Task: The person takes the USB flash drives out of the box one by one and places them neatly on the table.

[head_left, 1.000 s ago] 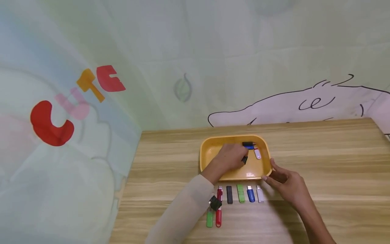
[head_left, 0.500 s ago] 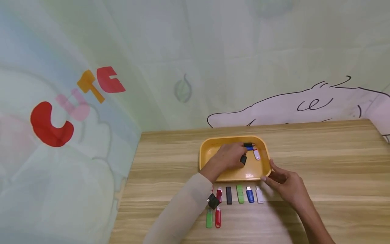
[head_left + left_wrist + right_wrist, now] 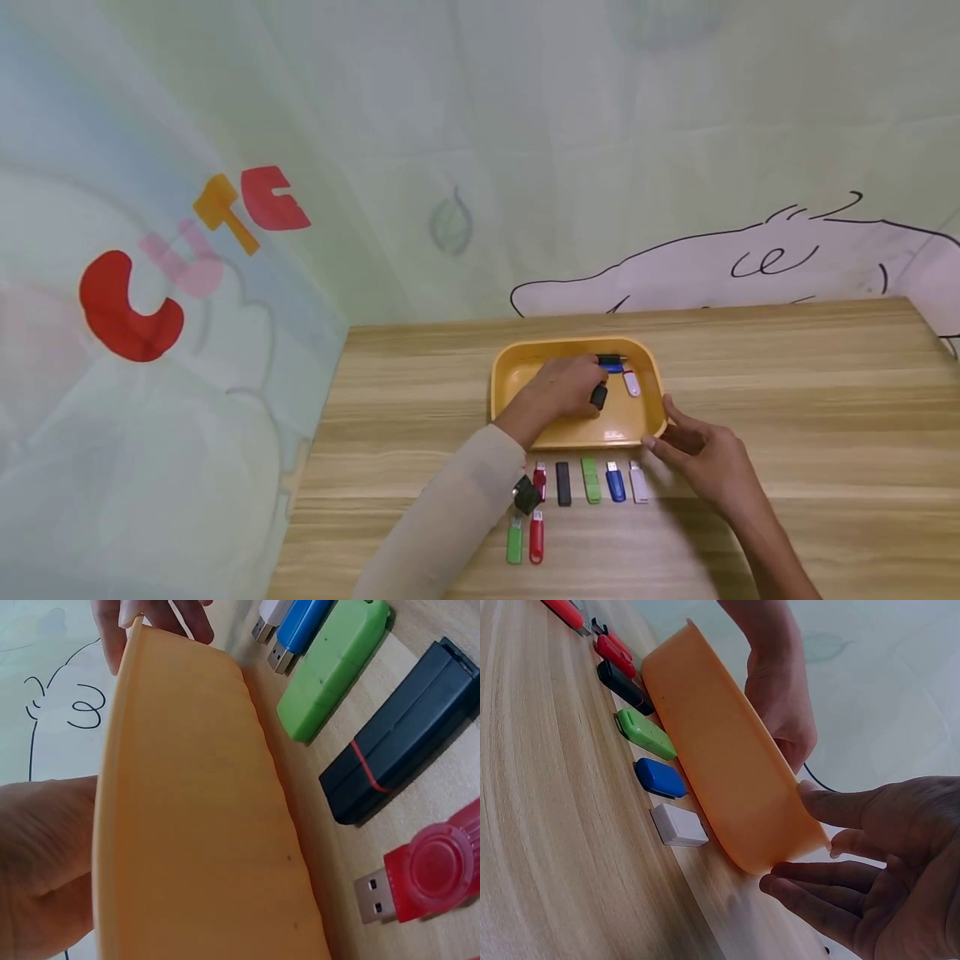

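Observation:
My left hand (image 3: pixel 566 387) reaches inside a yellow plastic tray (image 3: pixel 504 379), fingers curled down at a black USB stick (image 3: pixel 598 396), which it pinches. Farther right in the tray lie a white USB stick (image 3: pixel 632 383), a blue one (image 3: pixel 613 367) and a slim black item (image 3: pixel 611 358). In the left wrist view the tray's wall hides my left fingertips. My right hand (image 3: pixel 708 462) grips the tray's near right corner. Seen from the right wrist, its thumb (image 3: pixel 832 804) rests at the rim and other fingers lie along the outside.
In front of the tray runs a row of USB sticks: red (image 3: pixel 540 482), black (image 3: pixel 563 483), green (image 3: pixel 591 480), blue (image 3: pixel 616 482) and white (image 3: pixel 638 482). Nearer lie a green (image 3: pixel 514 543) and a red one (image 3: pixel 536 540). A printed curtain (image 3: pixel 420 167) hangs behind the wooden table (image 3: pixel 810 400).
The black USB stick at my left fingertips has shifted slightly left and shows more fully. My right hand has stayed at the tray's corner, and the rows of sticks lie as before.

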Demonstrator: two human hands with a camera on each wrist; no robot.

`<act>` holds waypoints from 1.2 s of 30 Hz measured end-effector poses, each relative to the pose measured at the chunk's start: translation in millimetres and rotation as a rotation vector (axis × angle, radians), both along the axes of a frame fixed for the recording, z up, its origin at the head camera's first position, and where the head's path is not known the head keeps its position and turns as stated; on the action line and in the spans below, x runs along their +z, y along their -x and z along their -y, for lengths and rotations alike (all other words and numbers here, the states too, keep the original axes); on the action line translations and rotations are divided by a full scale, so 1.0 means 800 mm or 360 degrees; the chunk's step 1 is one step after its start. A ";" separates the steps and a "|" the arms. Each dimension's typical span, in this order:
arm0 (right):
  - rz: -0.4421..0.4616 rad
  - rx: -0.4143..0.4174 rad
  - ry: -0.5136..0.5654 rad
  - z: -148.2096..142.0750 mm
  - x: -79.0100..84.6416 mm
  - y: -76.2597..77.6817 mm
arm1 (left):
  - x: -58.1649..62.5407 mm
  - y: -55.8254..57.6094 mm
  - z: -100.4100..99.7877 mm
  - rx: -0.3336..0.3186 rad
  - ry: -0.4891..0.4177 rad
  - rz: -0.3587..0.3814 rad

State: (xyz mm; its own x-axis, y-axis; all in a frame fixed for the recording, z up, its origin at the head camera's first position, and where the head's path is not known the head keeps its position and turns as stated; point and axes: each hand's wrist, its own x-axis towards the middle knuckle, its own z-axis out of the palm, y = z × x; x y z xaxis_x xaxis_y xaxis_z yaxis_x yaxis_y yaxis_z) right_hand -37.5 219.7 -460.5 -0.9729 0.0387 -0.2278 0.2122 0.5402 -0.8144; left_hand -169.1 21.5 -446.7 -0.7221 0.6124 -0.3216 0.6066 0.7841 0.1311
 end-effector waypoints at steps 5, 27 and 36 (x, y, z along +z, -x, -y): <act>-0.0012 -0.0005 0.0014 0.000 -0.001 -0.001 | -0.001 0.002 -0.002 -0.0013 0.0004 0.0005; -0.0002 -0.0002 -0.0029 0.001 0.002 -0.004 | 0.008 -0.003 0.000 0.0007 -0.0028 0.0042; -0.0014 0.0001 -0.0040 0.002 0.003 -0.003 | 0.020 -0.005 0.006 -0.0017 -0.0003 -0.0026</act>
State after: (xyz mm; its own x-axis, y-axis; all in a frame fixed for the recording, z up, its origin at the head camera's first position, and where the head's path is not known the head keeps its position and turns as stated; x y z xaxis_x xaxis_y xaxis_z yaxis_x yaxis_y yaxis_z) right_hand -35.4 218.2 -458.4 -0.9749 0.0437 -0.2182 0.2047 0.5609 -0.8022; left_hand -164.8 16.4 -430.8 -0.7210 0.6205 -0.3086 0.6168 0.7775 0.1223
